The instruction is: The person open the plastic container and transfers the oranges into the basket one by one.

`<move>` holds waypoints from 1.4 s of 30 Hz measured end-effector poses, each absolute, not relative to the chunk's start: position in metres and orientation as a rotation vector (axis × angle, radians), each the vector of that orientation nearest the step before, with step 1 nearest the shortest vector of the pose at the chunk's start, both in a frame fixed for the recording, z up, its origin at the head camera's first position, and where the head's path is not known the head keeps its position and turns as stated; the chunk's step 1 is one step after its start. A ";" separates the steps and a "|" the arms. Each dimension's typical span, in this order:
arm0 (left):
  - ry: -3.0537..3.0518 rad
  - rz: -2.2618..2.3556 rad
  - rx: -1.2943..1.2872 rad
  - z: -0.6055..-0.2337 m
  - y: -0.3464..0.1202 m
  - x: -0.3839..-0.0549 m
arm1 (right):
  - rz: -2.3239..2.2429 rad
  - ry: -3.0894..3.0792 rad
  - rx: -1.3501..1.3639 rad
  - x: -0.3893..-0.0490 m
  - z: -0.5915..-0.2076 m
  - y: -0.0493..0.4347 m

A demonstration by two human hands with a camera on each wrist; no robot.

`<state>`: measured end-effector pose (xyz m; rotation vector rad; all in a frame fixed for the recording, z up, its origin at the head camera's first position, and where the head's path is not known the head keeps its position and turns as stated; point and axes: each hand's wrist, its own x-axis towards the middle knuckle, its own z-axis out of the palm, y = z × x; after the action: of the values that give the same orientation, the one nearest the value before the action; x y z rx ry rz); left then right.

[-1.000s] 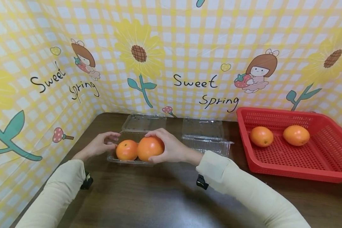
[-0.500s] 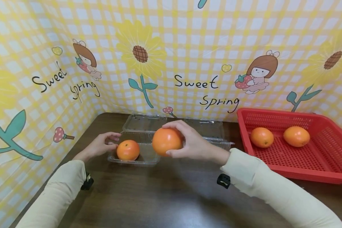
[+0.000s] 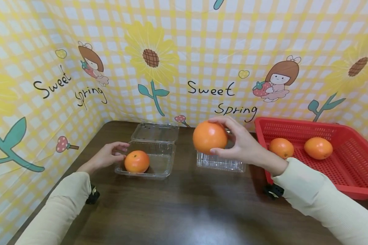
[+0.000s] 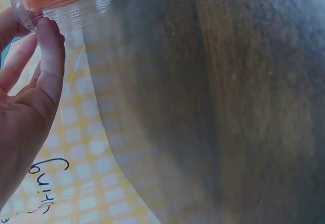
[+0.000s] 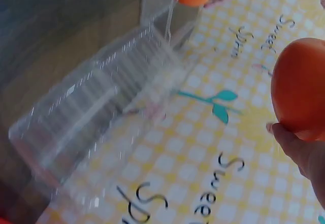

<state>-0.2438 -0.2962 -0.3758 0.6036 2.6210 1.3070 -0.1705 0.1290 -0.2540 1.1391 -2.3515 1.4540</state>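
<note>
My right hand [image 3: 239,143] grips a large orange [image 3: 210,137] between thumb and fingers, raised over the right clear plastic clamshell box [image 3: 220,161]. In the right wrist view that box [image 5: 96,102] lies below the held orange [image 5: 302,89]. My left hand [image 3: 108,156] holds the left edge of another clear clamshell box [image 3: 161,163], its lid folded back. In the left wrist view, its thumb and fingertips meet at the box's corner [image 4: 35,21]. A second orange [image 3: 137,161] sits in the left part of this box.
At the right stands a red perforated basket [image 3: 319,182] with two oranges [image 3: 318,148] inside. Behind the brown table [image 3: 171,211] hangs a yellow checked cloth [image 3: 202,51], which also lines the left side.
My right hand has lifted the large orange out of the left box and carried it up and right, over the right box. My left hand stays at the left box's edge.
</note>
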 end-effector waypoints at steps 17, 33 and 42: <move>2.603 1.342 0.569 -0.378 -0.295 -0.244 | 1.372 -2.417 0.927 -0.174 -0.244 0.192; 2.607 1.352 0.557 -0.380 -0.296 -0.243 | 1.289 -2.517 0.536 -0.188 -0.250 0.252; 2.617 1.358 0.559 -0.381 -0.297 -0.244 | 1.253 -2.518 0.412 -0.194 -0.254 0.285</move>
<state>-0.2440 -0.2969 -0.3815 0.5592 2.6172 1.3584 -0.1938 0.2849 -0.2545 0.4121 -2.5178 1.2529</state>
